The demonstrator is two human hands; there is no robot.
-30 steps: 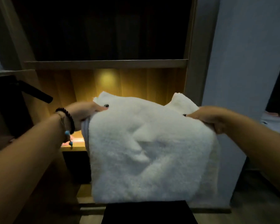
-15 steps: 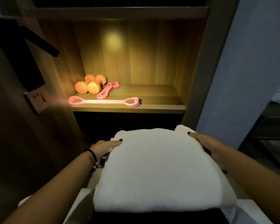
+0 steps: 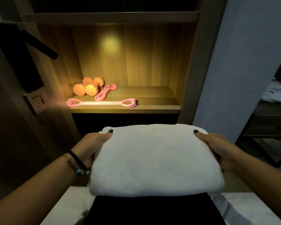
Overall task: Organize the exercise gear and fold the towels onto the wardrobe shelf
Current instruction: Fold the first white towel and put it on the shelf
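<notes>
Grip: left hand (image 3: 89,147) and right hand (image 3: 217,148) clamp the folded towel (image 3: 152,159), fingers curled underneath.
Risk: the fold may sag open.
Shelf (image 3: 152,101): resistance band (image 3: 101,103) crowds the left landing area.

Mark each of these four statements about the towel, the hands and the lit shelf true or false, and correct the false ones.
1. Both hands hold the folded white towel. True: left hand and right hand grip its sides.
2. The towel lies on the lit shelf. False: it is held in front, below the shelf.
3. The orange dumbbells sit at the shelf's left. True.
4. The pink resistance band hangs from a hook. False: it lies flat along the shelf's front edge.
</notes>
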